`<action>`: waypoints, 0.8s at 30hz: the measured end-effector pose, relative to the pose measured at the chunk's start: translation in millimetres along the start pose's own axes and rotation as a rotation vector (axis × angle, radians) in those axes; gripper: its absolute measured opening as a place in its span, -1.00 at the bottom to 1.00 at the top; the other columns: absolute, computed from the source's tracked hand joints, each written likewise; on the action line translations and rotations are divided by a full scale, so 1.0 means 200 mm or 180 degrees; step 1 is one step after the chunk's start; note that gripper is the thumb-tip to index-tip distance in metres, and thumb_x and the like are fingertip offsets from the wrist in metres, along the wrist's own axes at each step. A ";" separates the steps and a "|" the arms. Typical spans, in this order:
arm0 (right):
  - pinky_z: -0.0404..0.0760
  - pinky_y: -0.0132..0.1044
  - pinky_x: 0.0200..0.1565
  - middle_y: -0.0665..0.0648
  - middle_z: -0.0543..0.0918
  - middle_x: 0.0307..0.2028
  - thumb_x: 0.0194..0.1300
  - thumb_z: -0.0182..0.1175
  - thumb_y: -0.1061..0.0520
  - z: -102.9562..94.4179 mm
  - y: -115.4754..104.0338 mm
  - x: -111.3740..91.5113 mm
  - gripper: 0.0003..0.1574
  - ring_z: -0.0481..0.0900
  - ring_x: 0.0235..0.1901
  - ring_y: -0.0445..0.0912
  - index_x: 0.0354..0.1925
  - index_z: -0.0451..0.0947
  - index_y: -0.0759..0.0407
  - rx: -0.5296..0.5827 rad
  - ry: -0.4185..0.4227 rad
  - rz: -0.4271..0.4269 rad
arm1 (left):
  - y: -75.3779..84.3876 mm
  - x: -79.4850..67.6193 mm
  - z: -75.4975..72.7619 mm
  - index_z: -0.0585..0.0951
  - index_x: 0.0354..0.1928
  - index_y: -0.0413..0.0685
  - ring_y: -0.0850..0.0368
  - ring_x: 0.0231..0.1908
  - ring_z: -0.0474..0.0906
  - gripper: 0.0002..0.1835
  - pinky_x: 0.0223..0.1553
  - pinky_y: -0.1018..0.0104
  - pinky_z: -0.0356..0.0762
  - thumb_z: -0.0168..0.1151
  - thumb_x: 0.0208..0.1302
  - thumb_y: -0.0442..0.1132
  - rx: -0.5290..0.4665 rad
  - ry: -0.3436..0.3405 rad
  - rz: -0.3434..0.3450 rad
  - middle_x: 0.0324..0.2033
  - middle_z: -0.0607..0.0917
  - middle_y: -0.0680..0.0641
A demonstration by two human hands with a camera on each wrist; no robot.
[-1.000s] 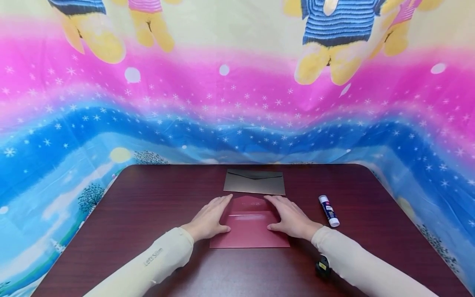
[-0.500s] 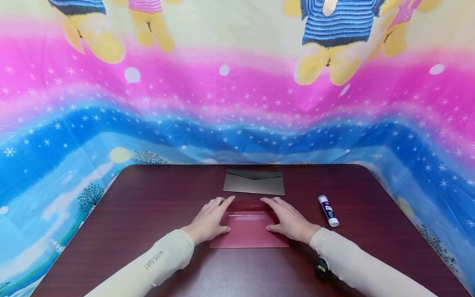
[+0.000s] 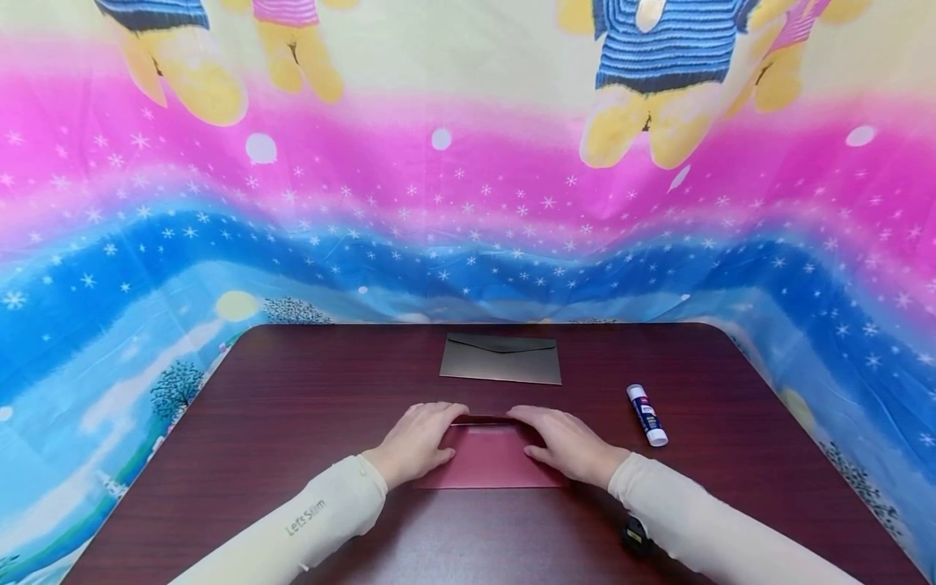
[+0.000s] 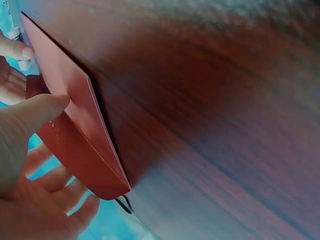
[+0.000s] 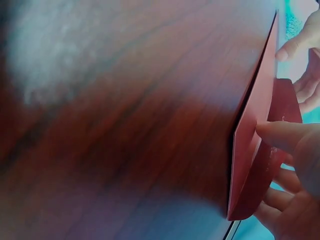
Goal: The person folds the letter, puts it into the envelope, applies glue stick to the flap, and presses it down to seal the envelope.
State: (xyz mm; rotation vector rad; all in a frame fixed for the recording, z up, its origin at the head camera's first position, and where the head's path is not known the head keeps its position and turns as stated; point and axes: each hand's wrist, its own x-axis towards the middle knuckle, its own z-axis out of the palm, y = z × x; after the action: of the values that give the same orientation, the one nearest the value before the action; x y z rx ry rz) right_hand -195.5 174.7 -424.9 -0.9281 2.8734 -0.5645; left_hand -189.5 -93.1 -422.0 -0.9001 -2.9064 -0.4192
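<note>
A dark red envelope (image 3: 491, 467) lies on the table between the two hands. Its flap (image 4: 75, 155) stands raised off the body, folded part of the way over, with faint whitish marks on its inner side. My left hand (image 3: 417, 440) holds the envelope's left side, thumb pressed on the body and fingers behind the flap. On the right side my right hand (image 3: 572, 443) does the same, its thumb on the body in the right wrist view and the other fingers behind the flap (image 5: 272, 160). The flap's outer face is hidden.
A dark grey-brown envelope (image 3: 500, 361) lies beyond the hands, near the table's far edge. To the right is a glue stick (image 3: 647, 416) with white ends. Patterned cloth (image 3: 468, 203) hangs behind the brown table (image 3: 307, 382).
The red envelope's flap has swung up from lying flat and toward the body. Both hands' fingers have come nearer with it, while the thumbs stay on the body.
</note>
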 end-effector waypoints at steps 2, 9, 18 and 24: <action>0.52 0.05 0.31 0.15 0.58 0.31 0.35 0.32 0.15 0.00 0.00 0.00 -0.36 0.53 0.33 0.07 0.36 0.46 0.14 -0.0076 -0.0091 -0.0058 | 0.01 0.00 0.00 0.55 0.24 -0.10 -0.03 0.20 0.62 -0.43 0.25 0.00 0.53 0.47 0.16 -0.27 0.0022 -0.0085 0.0034 0.15 0.70 -0.09; 0.53 0.09 0.29 0.17 0.55 0.34 0.40 0.27 0.15 -0.01 -0.01 0.00 -0.43 0.48 0.38 0.12 0.34 0.51 0.11 -0.0365 -0.0292 -0.0141 | 0.04 -0.01 0.00 0.55 0.33 -0.02 -0.05 0.30 0.55 -0.48 0.25 0.06 0.56 0.30 0.35 -0.14 0.0328 -0.0504 -0.0056 0.30 0.60 -0.14; 0.56 0.08 0.25 0.21 0.55 0.34 0.47 0.16 0.13 0.02 -0.03 -0.01 -0.51 0.48 0.37 0.15 0.32 0.53 0.13 -0.0636 -0.0300 -0.0217 | 0.07 -0.04 0.02 0.50 0.39 0.03 -0.07 0.36 0.49 -0.47 0.26 0.05 0.56 0.17 0.44 -0.01 0.0680 -0.0652 -0.0005 0.39 0.51 -0.13; 0.57 0.07 0.25 0.22 0.55 0.34 0.43 0.20 0.11 0.03 -0.04 -0.01 -0.47 0.48 0.37 0.16 0.32 0.52 0.16 -0.0736 -0.0298 -0.0249 | 0.08 -0.06 0.01 0.45 0.43 0.03 -0.07 0.40 0.44 -0.43 0.27 0.06 0.55 0.14 0.46 0.02 0.0780 -0.0744 -0.0005 0.43 0.46 -0.13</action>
State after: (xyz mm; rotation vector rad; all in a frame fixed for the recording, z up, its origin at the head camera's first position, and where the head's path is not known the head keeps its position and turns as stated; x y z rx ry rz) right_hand -187.9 167.5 -427.7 -1.0700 2.8705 -0.1891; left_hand -169.7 -86.2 -421.0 -0.9657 -3.0727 0.0482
